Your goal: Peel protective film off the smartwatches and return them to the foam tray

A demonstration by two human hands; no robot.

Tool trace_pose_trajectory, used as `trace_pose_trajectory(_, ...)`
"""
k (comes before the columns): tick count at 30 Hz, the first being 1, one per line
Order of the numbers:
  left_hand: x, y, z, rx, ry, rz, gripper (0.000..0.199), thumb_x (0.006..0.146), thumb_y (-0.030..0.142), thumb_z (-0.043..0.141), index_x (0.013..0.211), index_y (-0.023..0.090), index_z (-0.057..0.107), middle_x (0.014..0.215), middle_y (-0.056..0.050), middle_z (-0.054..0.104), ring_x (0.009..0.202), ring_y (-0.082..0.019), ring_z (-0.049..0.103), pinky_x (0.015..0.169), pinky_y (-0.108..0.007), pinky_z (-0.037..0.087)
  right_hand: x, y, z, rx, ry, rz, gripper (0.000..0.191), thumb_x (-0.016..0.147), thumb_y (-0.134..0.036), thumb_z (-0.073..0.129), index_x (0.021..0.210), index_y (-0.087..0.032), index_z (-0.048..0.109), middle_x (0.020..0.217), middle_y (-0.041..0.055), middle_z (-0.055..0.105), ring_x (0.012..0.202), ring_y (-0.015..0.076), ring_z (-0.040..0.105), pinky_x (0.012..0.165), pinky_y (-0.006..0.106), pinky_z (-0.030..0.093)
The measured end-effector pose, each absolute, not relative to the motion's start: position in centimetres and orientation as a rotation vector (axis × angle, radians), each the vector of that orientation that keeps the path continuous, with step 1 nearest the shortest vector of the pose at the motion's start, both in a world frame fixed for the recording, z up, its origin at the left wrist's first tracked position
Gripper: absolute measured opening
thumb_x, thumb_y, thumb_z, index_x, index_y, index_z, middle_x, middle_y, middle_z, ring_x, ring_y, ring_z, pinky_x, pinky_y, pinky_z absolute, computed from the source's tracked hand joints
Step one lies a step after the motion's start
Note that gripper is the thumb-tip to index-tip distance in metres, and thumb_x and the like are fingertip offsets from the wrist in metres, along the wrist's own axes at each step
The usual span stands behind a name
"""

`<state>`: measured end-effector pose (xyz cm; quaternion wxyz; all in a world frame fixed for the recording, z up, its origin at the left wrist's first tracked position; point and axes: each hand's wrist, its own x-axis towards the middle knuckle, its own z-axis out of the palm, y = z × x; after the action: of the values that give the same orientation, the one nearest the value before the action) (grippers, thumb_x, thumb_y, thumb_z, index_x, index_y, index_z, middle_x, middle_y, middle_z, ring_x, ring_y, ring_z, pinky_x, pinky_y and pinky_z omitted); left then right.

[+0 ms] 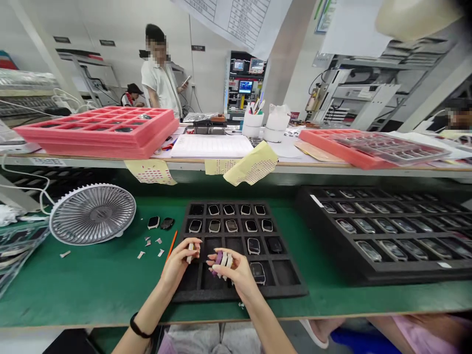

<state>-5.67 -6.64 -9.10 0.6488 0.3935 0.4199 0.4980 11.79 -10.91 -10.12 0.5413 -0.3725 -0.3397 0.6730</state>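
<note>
My left hand (177, 256) pinches a small pale watch-like piece (191, 252) over the left side of a black foam tray (239, 296). To its right, my right hand (236, 271) holds a row of small pieces side by side, one purple (219, 257) and the others whitish (224, 259). Square watch cases (231, 225) fill the tray's two back rows. Two more cases, one silver-rimmed (253, 246) and one dark (274, 244), lie in the third row, and another (257, 273) sits in the front row beside my right hand. Both hands hide some compartments.
A round fan (93, 214) stands at left, near two watch cases (153, 222), small scraps (141, 254) and an orange stick (171, 245). Large black trays (332, 246) of watches stand right. Pink trays (106, 142) rest on the shelf; a person (158, 78) stands behind.
</note>
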Motion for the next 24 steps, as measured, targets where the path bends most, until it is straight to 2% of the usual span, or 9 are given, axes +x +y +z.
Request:
trace_pose_trajectory(5,-6.1,-6.2,-7.6,1.175,1.173,1.082,0.021,0.063,0.024,0.061,0.083,0.019,0.068,0.076,0.0,0.057,0.074,-0.015,0.05,0.062,-0.023,0.037,12.3,-10.2,-8.5,-0.891,-0.836,1.585,0.051,0.048,-0.027,0.088,0.093,-0.015,0.069,0.088,0.0091,0.075,0.085,0.0302,0.072,0.081,0.046,0.056)
trace_pose_trajectory(9,-6.2,-4.7,-7.1,1.389,1.213,1.098,0.022,0.066,0.027,0.058,0.083,0.02,0.068,0.079,-0.001,0.058,0.079,-0.017,0.052,0.067,-0.025,0.039,13.3,-8.8,-5.8,-0.865,-0.972,1.531,0.049,0.049,-0.026,0.087,0.094,-0.016,0.069,0.086,0.0068,0.074,0.085,0.0291,0.072,0.082,0.046,0.056)
trace_pose_trajectory(13,-5.6,-3.6,-7.8,1.444,1.261,1.098,0.023,0.063,0.028,0.056,0.081,0.02,0.067,0.076,0.0,0.058,0.074,-0.017,0.053,0.063,-0.025,0.04,14.1,-6.9,-4.0,-0.881,-1.08,1.473,0.05,0.048,-0.027,0.087,0.092,-0.016,0.069,0.082,0.0053,0.074,0.082,0.0278,0.072,0.084,0.046,0.055)
trace_pose_trajectory(18,-4.9,-3.1,-8.5,1.506,1.271,1.144,0.014,0.06,0.024,0.053,0.069,0.019,0.063,0.071,0.0,0.056,0.07,-0.017,0.052,0.063,-0.026,0.04,13.7,-4.6,-5.0,-0.947,-1.153,1.435,0.051,0.044,-0.03,0.088,0.09,-0.015,0.07,0.075,0.0036,0.072,0.076,0.0266,0.071,0.082,0.045,0.054)
trace_pose_trajectory(24,-5.0,-2.8,-9.3,1.558,1.284,1.146,0.014,0.061,0.018,0.049,0.069,0.02,0.061,0.075,-0.001,0.057,0.075,-0.018,0.052,0.069,-0.027,0.04,13.0,-2.9,-7.9,-0.998,-1.178,1.424,0.053,0.041,-0.034,0.088,0.088,-0.014,0.072,0.076,0.0049,0.073,0.074,0.0246,0.07,0.079,0.042,0.054)
